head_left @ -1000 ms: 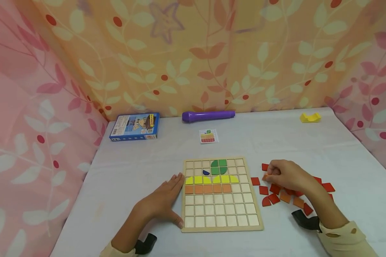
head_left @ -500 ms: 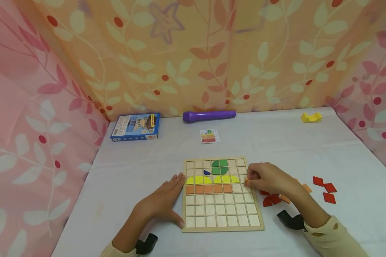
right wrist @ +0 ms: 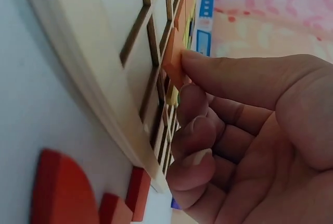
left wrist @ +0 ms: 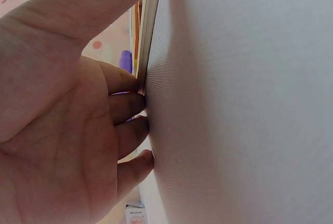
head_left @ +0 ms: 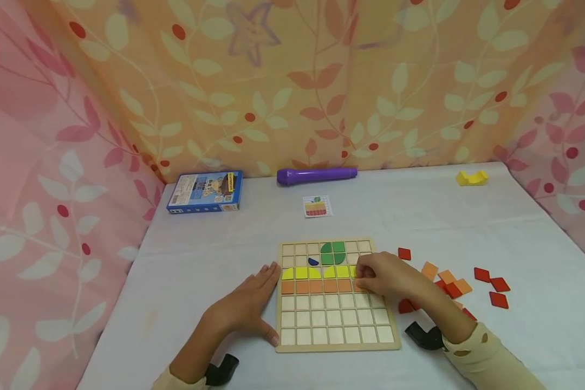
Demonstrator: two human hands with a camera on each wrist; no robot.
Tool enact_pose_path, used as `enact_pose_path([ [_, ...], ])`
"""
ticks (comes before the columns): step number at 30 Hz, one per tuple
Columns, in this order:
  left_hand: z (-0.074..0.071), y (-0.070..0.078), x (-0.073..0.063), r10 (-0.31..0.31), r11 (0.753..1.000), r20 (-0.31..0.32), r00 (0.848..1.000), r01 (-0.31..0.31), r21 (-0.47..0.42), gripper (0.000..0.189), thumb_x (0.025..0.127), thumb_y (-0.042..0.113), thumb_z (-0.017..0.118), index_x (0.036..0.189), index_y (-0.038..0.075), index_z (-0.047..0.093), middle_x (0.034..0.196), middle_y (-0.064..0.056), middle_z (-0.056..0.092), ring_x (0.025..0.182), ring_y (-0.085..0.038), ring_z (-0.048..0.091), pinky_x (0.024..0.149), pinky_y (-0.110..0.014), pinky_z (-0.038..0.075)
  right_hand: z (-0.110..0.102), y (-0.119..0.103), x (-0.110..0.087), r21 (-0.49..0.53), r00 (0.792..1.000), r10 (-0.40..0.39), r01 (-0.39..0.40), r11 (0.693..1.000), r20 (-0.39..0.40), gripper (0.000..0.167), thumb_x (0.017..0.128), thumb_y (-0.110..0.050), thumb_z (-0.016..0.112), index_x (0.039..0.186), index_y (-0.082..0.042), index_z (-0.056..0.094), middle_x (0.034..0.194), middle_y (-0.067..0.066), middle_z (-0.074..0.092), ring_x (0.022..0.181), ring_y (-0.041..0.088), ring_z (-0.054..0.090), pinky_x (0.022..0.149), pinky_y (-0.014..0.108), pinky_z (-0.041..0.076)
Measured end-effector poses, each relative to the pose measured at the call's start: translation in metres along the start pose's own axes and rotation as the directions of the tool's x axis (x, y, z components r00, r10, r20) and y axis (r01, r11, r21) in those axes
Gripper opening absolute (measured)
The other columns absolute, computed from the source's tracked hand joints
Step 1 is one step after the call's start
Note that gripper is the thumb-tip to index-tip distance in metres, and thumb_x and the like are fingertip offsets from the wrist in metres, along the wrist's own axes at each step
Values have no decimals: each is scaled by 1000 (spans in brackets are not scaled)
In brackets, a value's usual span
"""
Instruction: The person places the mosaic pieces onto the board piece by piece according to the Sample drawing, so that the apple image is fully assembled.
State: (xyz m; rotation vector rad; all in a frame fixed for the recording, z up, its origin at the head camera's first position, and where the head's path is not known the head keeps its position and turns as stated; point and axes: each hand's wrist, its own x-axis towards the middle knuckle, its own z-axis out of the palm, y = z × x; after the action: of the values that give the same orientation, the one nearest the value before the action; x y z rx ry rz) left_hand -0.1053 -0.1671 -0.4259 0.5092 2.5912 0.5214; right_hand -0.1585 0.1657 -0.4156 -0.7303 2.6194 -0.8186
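Observation:
A wooden grid board (head_left: 336,330) lies on the white table, with green, blue, yellow and orange pieces in its upper cells. My right hand (head_left: 390,276) pinches an orange square tile (right wrist: 175,57) between thumb and forefinger. In the head view that tile is at the right end of the orange row, partly hidden by the fingers. In the right wrist view it is tilted over a cell. At the board's left edge rests my left hand (head_left: 244,300), its fingers extended and its thumb near the lower corner. The left wrist view shows those fingertips (left wrist: 138,130) down at the cloth beside the board.
Loose red tiles (head_left: 499,300) and orange tiles (head_left: 429,270) lie right of the board. Behind it are a small pattern card (head_left: 317,206), a purple microphone-shaped object (head_left: 317,176), a blue box (head_left: 205,192) and a yellow curved block (head_left: 472,178). Patterned curtains enclose the table.
My right hand has taken an orange tile from the loose pieces and carried it left to the end of the orange row. My left hand has stayed at the board's edge.

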Motion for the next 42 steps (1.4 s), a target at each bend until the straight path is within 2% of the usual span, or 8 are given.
enact_pose_path([
  [9,-2,5,-2,4,1000,-19,1000,-4,15,145,49,61,93,161,7,18,166,-9,13,152,-27,9,120,-50,18,-2,1,-5,11,1000,-14,13,1000,15,14,86,-8,77,86,-18,66,73,-9,56,69,11,51,60,28,45],
  [17,-2,5,-2,3,1000,-20,1000,-3,9,143,50,60,94,161,8,18,167,-8,14,153,-27,9,120,-49,17,-48,22,-24,-24,990,124,-126,992,-74,5,89,-8,72,90,-12,68,79,-2,59,68,17,53,58,32,47],
  [20,-2,5,-2,1,1000,-19,1000,0,20,144,50,61,93,161,8,18,167,-8,13,153,-26,8,120,-49,17,-64,35,-36,-81,974,221,-224,971,-51,9,86,-11,74,93,-10,68,81,1,58,74,20,52,61,34,47],
  [24,-2,4,-1,0,1000,-15,1000,0,28,144,50,62,93,161,9,17,167,-7,13,153,-26,8,120,-49,17,-80,55,-50,-169,934,356,-346,923,28,26,80,-14,79,101,-4,65,88,9,60,79,27,55,66,44,53],
  [27,-3,3,-2,7,1000,-12,1000,-7,17,144,50,61,93,161,8,18,167,-8,13,153,-26,8,120,-50,17,-84,66,-54,-211,916,394,-371,904,79,37,76,-17,83,104,-3,62,91,11,59,82,29,55,70,48,54],
  [31,-3,4,-2,16,1000,-12,1000,-16,2,144,50,61,93,161,7,18,167,-8,13,153,-26,8,120,-50,17,-80,73,-51,-197,923,372,-347,917,104,41,72,-15,85,103,-3,60,86,7,58,79,25,54,68,43,54],
  [38,-2,3,-2,10,1000,-5,1000,-10,17,144,51,62,92,161,9,17,167,-6,12,153,-25,7,120,-48,16,-69,75,-44,-171,966,253,-240,956,57,34,76,-14,86,100,-8,64,87,5,56,80,23,52,67,37,51],
  [42,-2,2,-1,7,1000,-4,1000,-7,13,144,51,62,92,161,9,17,167,-7,12,153,-25,7,120,-48,16,-65,73,-41,-159,977,210,-203,966,30,30,77,-14,86,100,-12,66,89,5,54,81,23,51,67,36,51],
])
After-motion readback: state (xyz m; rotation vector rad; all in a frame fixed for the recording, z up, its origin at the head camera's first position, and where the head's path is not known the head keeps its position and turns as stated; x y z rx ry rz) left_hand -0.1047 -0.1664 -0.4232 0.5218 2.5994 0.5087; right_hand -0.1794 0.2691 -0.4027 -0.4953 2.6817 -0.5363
